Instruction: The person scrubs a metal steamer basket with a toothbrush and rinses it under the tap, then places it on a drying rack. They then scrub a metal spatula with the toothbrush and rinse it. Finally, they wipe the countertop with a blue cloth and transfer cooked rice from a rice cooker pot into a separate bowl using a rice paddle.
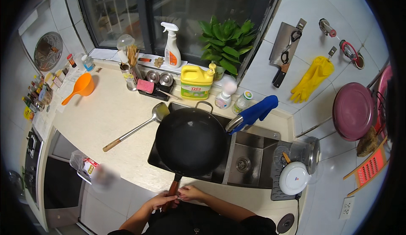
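Note:
A black wok (191,144) rests over the left sink basin, its wooden handle (173,187) pointing toward me. My left hand (161,200) is closed over that handle near its end. Close against it on the right is my right hand (191,193), fingers curled together at the handle's side; what they pinch, if anything, is hidden. Left of the wok lies a spatula (135,130) with a steel head and wooden grip. Behind the wok hangs a blue cloth (256,113) over the faucet.
A second sink basin (242,164) opens right of the wok. Beside it, a drying mat (275,180) carries a white bowl (294,178) and a glass lid. A yellow jug (197,82), spray bottle (172,49) and plant (228,40) stand behind. An orange ladle (82,87) sits left.

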The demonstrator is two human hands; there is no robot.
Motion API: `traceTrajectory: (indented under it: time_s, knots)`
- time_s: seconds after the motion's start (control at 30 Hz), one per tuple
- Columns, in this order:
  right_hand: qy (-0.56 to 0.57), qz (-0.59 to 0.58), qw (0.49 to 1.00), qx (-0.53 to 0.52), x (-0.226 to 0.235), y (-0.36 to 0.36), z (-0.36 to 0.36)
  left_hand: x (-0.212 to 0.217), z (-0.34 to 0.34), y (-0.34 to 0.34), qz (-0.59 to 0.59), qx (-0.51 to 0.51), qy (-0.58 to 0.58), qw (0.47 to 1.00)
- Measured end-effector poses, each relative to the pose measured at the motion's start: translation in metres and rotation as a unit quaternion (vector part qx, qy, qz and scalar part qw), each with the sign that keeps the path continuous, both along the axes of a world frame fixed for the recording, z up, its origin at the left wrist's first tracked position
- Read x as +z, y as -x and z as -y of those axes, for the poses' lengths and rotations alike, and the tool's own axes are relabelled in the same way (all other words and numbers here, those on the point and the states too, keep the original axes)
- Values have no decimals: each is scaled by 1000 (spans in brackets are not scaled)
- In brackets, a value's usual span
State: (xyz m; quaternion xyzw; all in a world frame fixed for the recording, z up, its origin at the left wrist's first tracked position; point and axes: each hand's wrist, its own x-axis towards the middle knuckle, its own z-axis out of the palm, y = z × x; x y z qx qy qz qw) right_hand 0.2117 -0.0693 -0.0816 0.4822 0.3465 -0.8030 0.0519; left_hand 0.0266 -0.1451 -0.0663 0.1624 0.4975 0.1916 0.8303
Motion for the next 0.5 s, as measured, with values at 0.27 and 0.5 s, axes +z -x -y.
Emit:
traceTrajectory:
  time_s: [0.27, 0.5]
  knots:
    - [-33, -56, 997, 38, -38, 0, 8, 2, -90, 138, -705, 58, -423, 566]
    - [-60, -5, 996, -59, -6, -20, -8, -28, -145, 233, -767, -99, -431, 465]
